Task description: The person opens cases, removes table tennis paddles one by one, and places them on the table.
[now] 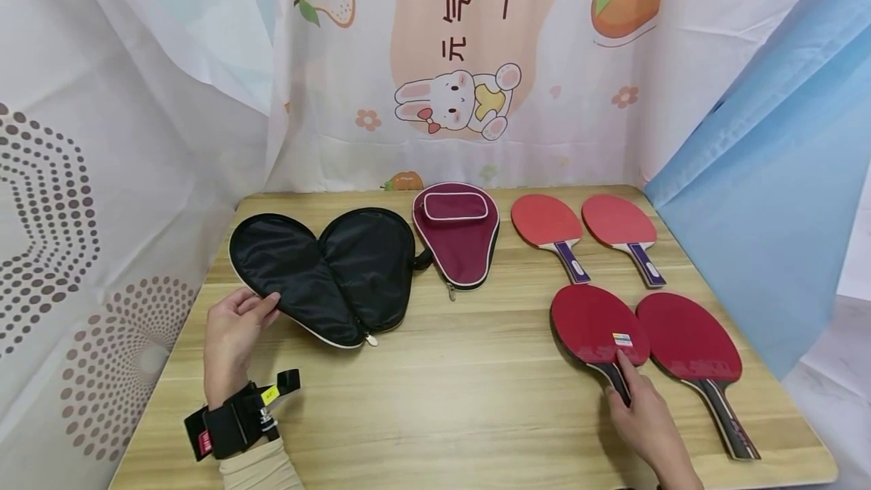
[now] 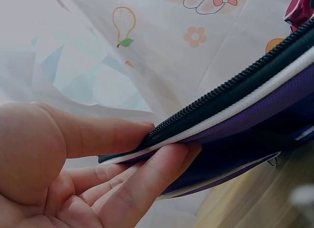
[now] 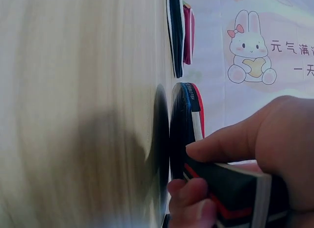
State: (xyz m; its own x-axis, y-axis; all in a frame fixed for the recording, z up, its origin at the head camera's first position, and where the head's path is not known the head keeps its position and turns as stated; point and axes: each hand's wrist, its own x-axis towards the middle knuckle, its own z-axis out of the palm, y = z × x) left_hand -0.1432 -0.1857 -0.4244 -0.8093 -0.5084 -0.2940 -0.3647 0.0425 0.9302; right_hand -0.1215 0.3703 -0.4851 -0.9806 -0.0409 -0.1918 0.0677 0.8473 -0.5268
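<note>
My left hand (image 1: 234, 327) pinches the near-left edge of an unzipped table tennis paddle case (image 1: 367, 267), spread out with its black lining up. In the left wrist view, thumb and fingers grip the case's zippered rim (image 2: 196, 125), white piping and purple cloth below it. On the right, my right hand (image 1: 643, 418) holds a dark red table tennis paddle (image 1: 592, 320) by its black handle (image 3: 230, 189), the index finger laid on the rubber beside a small label. The paddle is just above the table in the right wrist view, its red face up.
A closed maroon paddle case (image 1: 459, 248) lies beside the black one at the back. Two lighter red paddles (image 1: 544, 219) with purple handles lie at the back right. Another dark red paddle (image 1: 690, 339) lies right of the held one. Printed curtains (image 1: 354, 59) border the wooden table (image 1: 435, 407).
</note>
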